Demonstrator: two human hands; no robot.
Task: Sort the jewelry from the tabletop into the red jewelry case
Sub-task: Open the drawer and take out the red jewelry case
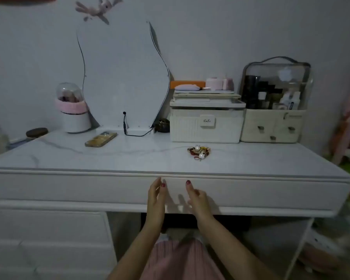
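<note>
Your left hand (155,196) and right hand (196,199) hover empty, fingers loosely extended, before the drawer front (251,190). The jewelry pile (198,151) lies beyond them on the tabletop (129,156) — well apart, slightly right.

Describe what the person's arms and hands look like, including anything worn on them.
Both forearms are bare, with no sleeves, watch or bracelets showing. The left hand and right hand have dark red polish on the visible nails. No rings can be made out.
</note>
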